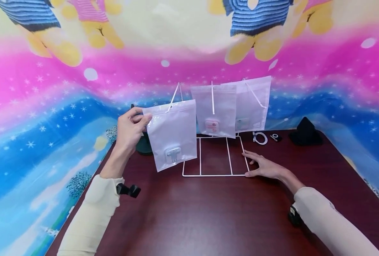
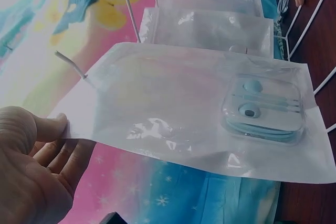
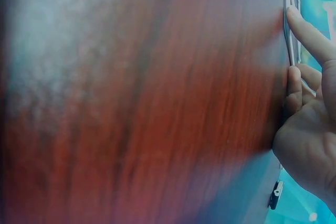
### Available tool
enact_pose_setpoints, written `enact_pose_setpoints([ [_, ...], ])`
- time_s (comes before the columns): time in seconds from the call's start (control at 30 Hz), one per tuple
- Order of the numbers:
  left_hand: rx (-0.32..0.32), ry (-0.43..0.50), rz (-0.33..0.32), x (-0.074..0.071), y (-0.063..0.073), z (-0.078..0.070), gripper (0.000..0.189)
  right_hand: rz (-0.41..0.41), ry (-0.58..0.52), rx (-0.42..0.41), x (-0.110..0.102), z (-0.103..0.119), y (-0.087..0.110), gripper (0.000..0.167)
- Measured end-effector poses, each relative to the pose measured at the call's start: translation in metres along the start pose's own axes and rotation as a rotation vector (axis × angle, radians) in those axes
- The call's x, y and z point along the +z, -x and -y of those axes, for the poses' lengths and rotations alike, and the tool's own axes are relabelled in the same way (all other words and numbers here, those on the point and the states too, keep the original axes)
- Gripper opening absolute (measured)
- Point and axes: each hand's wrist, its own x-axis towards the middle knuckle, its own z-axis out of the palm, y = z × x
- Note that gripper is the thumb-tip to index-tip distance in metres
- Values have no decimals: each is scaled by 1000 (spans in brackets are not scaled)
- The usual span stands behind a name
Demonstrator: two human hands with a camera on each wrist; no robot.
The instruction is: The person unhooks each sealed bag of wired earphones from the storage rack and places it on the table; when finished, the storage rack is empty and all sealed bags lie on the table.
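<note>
My left hand pinches the upper left corner of a white zip bag between thumb and fingers. Its top hangs on a white wire hook, and the bag tilts. Boxed earphones show through its clear front. Two similar bags hang to the right: a middle bag with a pinkish boxed item, and a right bag, slanted and partly covered. They hang from a white wire rack standing on the table. Fairly straight, the fingers of my right hand touch the rack base's right front corner.
A coiled white cable, a small dark item with a white ring and a black angular object sit at the back right of the dark red table. Behind the left bag is a dark green round object. Printed cloth surrounds the table.
</note>
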Motion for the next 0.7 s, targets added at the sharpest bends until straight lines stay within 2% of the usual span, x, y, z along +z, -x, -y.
enact_pose_setpoints([
  [0.23, 43, 100, 24, -12, 23, -9, 26, -2, 22, -7, -1, 1, -2, 93],
  [0.5, 69, 225, 23, -14, 40, -21, 14, -15, 24, -9, -1, 2, -1, 94],
  [0.7, 83, 229, 35, -12, 51, -34, 13, -14, 17, 4, 2, 3, 2, 95],
])
